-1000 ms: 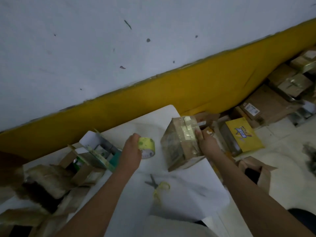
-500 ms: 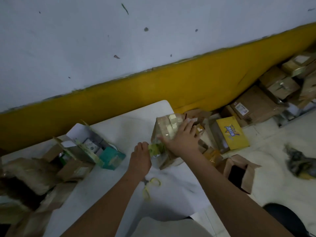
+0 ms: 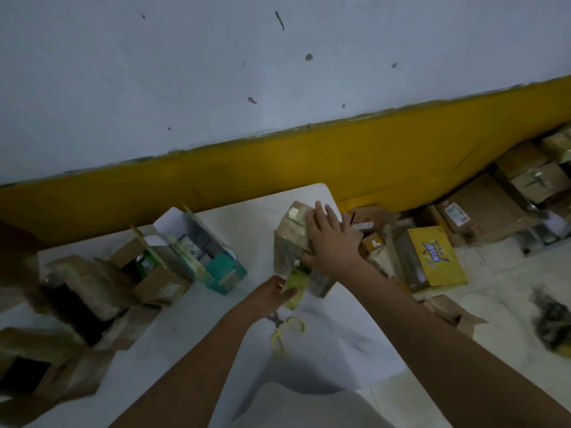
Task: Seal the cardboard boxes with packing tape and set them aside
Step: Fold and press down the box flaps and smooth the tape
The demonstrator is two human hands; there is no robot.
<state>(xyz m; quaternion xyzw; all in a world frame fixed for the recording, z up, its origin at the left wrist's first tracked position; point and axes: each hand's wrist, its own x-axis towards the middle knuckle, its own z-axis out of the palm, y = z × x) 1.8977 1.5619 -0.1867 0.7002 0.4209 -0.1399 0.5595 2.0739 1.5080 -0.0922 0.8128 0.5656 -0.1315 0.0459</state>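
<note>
Right hand (image 3: 332, 239) is lying flat, fingers spread, pressing on the brown tape-wrapped cardboard box (image 3: 290, 242), which is standing at the far right corner of the white table (image 3: 255, 220). Left hand (image 3: 270, 293) is gripping the yellow-green packing tape roll (image 3: 297, 284), touching the box's near side. Yellow-handled scissors (image 3: 285, 330) are lying just nearer. Open teal-and-white carton (image 3: 221, 270) is sitting to the left; yellow printed box (image 3: 432, 257) is lying on the floor, right.

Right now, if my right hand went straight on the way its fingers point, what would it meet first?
Your right hand lies flat on the cardboard box; past the box's far edge, probably the yellow wall band, though depth is unclear.
</note>
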